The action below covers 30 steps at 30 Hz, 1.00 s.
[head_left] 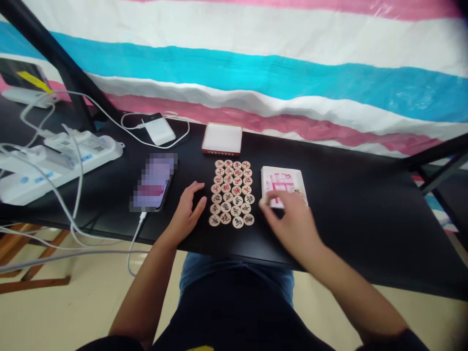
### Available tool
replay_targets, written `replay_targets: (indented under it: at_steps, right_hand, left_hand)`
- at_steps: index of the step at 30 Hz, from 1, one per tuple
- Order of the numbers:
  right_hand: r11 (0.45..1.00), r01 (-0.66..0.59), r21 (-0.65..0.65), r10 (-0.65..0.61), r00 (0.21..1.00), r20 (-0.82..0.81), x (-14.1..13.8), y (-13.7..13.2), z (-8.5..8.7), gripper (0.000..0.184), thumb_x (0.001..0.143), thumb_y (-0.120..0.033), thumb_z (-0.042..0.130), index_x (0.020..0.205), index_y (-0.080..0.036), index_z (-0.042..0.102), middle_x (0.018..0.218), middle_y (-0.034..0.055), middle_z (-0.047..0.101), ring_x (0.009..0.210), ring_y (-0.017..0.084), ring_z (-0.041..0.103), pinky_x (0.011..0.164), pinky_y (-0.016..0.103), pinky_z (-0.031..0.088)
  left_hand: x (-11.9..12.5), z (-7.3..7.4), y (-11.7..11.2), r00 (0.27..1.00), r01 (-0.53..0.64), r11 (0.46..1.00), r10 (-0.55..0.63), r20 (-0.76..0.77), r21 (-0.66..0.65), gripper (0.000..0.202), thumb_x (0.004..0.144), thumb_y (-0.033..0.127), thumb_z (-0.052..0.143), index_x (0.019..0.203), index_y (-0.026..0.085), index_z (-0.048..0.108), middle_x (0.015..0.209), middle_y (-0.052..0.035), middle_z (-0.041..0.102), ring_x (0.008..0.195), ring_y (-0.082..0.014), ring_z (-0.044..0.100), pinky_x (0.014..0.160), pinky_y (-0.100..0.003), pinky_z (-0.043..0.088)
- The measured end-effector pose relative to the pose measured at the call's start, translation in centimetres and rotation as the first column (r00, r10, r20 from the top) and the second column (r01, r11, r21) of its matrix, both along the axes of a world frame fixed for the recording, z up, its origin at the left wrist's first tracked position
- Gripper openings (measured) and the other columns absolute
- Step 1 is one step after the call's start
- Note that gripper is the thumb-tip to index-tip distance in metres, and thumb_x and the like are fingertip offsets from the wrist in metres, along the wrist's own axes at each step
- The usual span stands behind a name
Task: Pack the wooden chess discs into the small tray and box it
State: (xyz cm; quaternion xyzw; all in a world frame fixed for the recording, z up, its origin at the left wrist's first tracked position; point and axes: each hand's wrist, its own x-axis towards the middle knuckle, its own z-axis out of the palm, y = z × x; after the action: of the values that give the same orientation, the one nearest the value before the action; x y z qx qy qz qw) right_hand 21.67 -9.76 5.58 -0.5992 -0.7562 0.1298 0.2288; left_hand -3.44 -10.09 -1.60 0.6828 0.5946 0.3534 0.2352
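Several round wooden xiangqi pieces (230, 192) with red and black characters stand in tight rows on the black desk (351, 229). My left hand (186, 210) rests open on the desk just left of the rows, touching no piece. My right hand (287, 214) lies over the lower left part of a white and pink printed box (281, 183), right of the rows. A pale round piece (262, 201) shows pinched at its fingertips, partly hidden.
A shallow white tray with a red rim (222, 139) sits behind the pieces. To the left lie a phone with a blurred screen (153, 183), a white power bank (159, 129), a power strip (62, 165) and tangled cables. A striped sheet hangs behind the desk.
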Motion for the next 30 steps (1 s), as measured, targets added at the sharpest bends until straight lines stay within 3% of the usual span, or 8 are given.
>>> replay_targets:
  at_steps: [4,8,11,15,19,21,25,30]
  right_hand:
    - [0.862,-0.507,0.006,0.498,0.843,-0.203,-5.3,-3.5,-2.1,0.015,0.080,-0.015,0.052,0.093,-0.018,0.059,0.090,0.0039,0.064,0.082,0.017,0.052,0.077,0.030,0.042]
    - [0.809,-0.583,0.074,0.587,0.796,-0.149,-8.2,-4.5,-4.8,0.018,0.082,-0.011,0.049,0.093,-0.015,0.063,0.093,0.0055,0.066,0.076,0.017,0.049,0.073,0.032,0.042]
    - [0.835,-0.534,0.136,0.550,0.823,-0.142,-8.5,-4.7,-5.6,0.023,0.082,-0.008,0.048,0.095,-0.017,0.065,0.102,0.0043,0.067,0.074,0.017,0.048,0.070,0.032,0.042]
    - [0.906,-0.388,0.170,0.417,0.887,-0.200,-6.0,-3.4,-4.3,0.023,0.084,-0.014,0.049,0.097,-0.022,0.065,0.103,0.0027,0.067,0.081,0.016,0.052,0.073,0.032,0.042]
    - [0.990,0.027,0.136,-0.027,1.000,-0.001,0.2,0.6,-2.1,0.025,0.083,-0.017,0.045,0.098,-0.019,0.065,0.100,0.0066,0.065,0.089,0.020,0.052,0.079,0.035,0.038]
    - [0.970,0.225,0.090,-0.240,0.946,0.218,3.3,2.7,-1.5,0.024,0.079,-0.021,0.050,0.096,-0.016,0.066,0.095,0.0101,0.064,0.086,0.024,0.049,0.075,0.036,0.037]
    - [0.964,0.263,-0.043,-0.219,0.872,0.437,5.9,4.9,-1.8,0.023,0.078,-0.022,0.049,0.088,-0.016,0.069,0.086,0.0112,0.062,0.081,0.024,0.045,0.067,0.033,0.035]
    - [0.963,0.269,-0.025,-0.216,0.822,0.527,5.3,5.0,-2.2,0.025,0.077,-0.022,0.049,0.092,-0.014,0.067,0.093,0.0148,0.058,0.083,0.025,0.043,0.063,0.033,0.033]
  left_hand:
    - [0.0,0.1,-0.1,1.000,0.001,1.000,-0.001,0.026,0.006,0.034,0.089,0.030,0.039,0.121,0.018,0.040,0.128,-0.0105,0.044,0.127,-0.0185,0.033,0.108,-0.040,0.024]
    - [-0.1,0.2,-0.1,0.999,0.008,1.000,-0.009,0.052,0.015,0.031,0.090,0.029,0.036,0.119,0.017,0.041,0.126,-0.0104,0.045,0.127,-0.0170,0.034,0.108,-0.039,0.025]
    - [-0.1,0.1,-0.1,0.999,0.019,1.000,-0.020,0.041,0.017,0.030,0.090,0.029,0.037,0.117,0.018,0.042,0.126,-0.0100,0.046,0.127,-0.0174,0.034,0.108,-0.040,0.025]
    - [-0.3,-0.2,0.0,0.999,0.027,0.999,-0.028,0.026,0.020,0.030,0.089,0.031,0.038,0.117,0.019,0.042,0.125,-0.0095,0.047,0.127,-0.0188,0.034,0.107,-0.042,0.025]
    - [-0.4,-0.5,0.3,0.999,0.022,1.000,-0.023,0.025,0.022,0.031,0.089,0.034,0.038,0.116,0.020,0.043,0.125,-0.0095,0.047,0.126,-0.0209,0.035,0.107,-0.045,0.025]
    - [-0.4,-0.5,0.4,0.999,0.034,0.999,-0.034,0.015,0.014,0.032,0.088,0.036,0.039,0.116,0.021,0.043,0.125,-0.0091,0.047,0.126,-0.0226,0.035,0.107,-0.046,0.025]
    - [-0.2,-0.4,0.4,1.000,0.018,1.000,-0.018,-0.008,0.022,0.033,0.087,0.038,0.039,0.116,0.021,0.044,0.124,-0.0091,0.048,0.126,-0.0238,0.035,0.106,-0.047,0.026]
    - [-0.1,-0.4,0.3,1.000,-0.002,1.000,0.002,-0.016,-0.009,0.032,0.088,0.035,0.038,0.117,0.020,0.043,0.126,-0.0099,0.046,0.126,-0.0218,0.035,0.106,-0.044,0.028]
